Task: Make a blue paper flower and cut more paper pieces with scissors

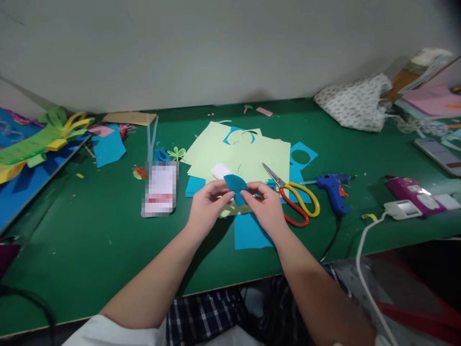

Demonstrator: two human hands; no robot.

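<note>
A small piece of blue paper (236,186) with a curved edge is held up between my two hands. My left hand (209,202) is closed, pinching its left side between thumb and fingers. The fingers of my right hand (264,202) pinch its right side. Beneath and behind it lies a stack of pale green paper sheets (245,151), with blue paper (252,233) under and in front. Scissors (293,194) with one red and one yellow handle rest to the right of my right hand, blades on the green sheets. A white object (221,170) lies just behind my left hand.
A blue glue gun (333,192) lies right of the scissors, its cord running off the front edge. A blurred-out rectangular item (161,190) lies left. Farther right are a purple device (414,192), a white cable (363,250) and a patterned pouch (355,103). Paper crafts (36,142) stand far left.
</note>
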